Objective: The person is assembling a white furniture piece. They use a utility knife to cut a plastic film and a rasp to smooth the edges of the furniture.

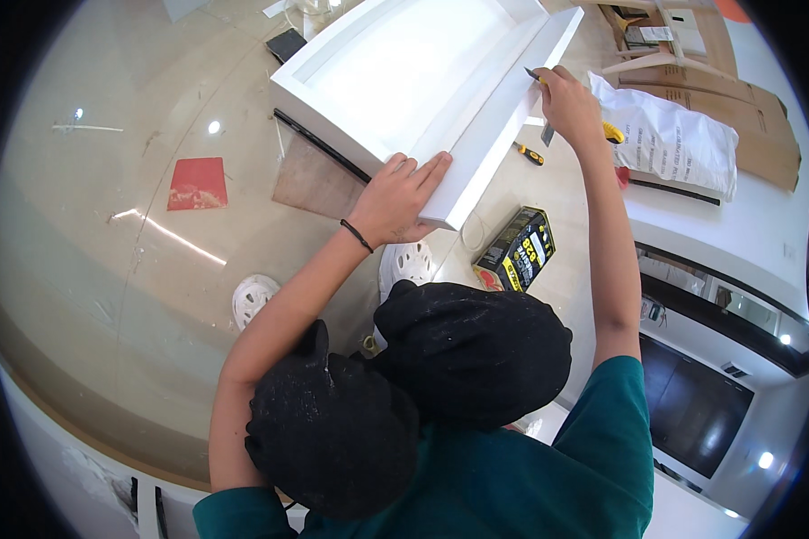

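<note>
A long white box-like panel unit [395, 81] with raised sides lies tilted in front of me. My left hand [402, 198] grips its near end, fingers laid over the rim and lower hand against the end face. Farther up, my right hand [569, 106] is closed round a utility knife [537, 77] with a dark tip and yellow body, held over the outer side strip [510, 103]. A grey flat blade [547, 134] shows beneath that hand, and a yellow handle [613, 133] beyond the wrist; whether they belong together is hidden.
On the floor lie a yellow-and-black screwdriver [530, 154], a black-and-yellow carton [517, 250] and a red square sheet [198, 184]. A white sack [665, 135] and flattened cardboard [755, 121] lie to the right. My knees [472, 355] and white clogs [253, 296] are close below.
</note>
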`<state>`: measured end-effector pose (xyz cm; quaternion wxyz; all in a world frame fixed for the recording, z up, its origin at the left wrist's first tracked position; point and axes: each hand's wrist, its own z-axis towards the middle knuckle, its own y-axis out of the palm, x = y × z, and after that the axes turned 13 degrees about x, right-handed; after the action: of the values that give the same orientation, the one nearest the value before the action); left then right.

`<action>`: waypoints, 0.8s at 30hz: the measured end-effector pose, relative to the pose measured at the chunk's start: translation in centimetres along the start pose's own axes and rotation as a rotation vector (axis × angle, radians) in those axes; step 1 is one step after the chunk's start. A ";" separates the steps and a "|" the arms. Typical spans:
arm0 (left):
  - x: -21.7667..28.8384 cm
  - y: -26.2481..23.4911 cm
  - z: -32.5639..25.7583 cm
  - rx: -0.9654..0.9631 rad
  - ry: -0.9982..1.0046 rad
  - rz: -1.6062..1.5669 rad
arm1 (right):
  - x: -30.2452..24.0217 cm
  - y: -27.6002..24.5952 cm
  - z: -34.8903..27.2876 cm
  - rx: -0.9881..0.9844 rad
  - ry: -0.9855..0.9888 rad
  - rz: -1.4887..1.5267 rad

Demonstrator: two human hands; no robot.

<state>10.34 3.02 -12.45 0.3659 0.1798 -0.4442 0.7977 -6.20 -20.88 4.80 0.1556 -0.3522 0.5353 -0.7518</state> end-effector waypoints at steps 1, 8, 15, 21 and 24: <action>0.0 0.1 0.0 0.008 0.002 -0.001 | 0.1 0.1 0.1 0.006 -0.010 -0.008; 0.0 0.1 0.0 0.010 0.002 0.005 | -1.1 -0.7 -0.4 0.010 -0.105 -0.034; 0.1 -0.3 0.1 -0.022 0.008 0.022 | -4.9 -3.5 -3.0 -0.017 -0.200 -0.031; 0.1 -0.1 0.1 -0.010 0.011 0.048 | -8.7 -6.2 -5.9 -0.030 -0.248 0.020; 0.1 -0.1 0.0 -0.008 0.004 0.054 | -11.1 -7.5 -7.4 -0.062 -0.285 0.039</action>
<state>10.34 3.10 -12.32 0.3460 0.1648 -0.4513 0.8059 -2.43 -6.09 6.33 0.2336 -0.4495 0.5377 -0.6740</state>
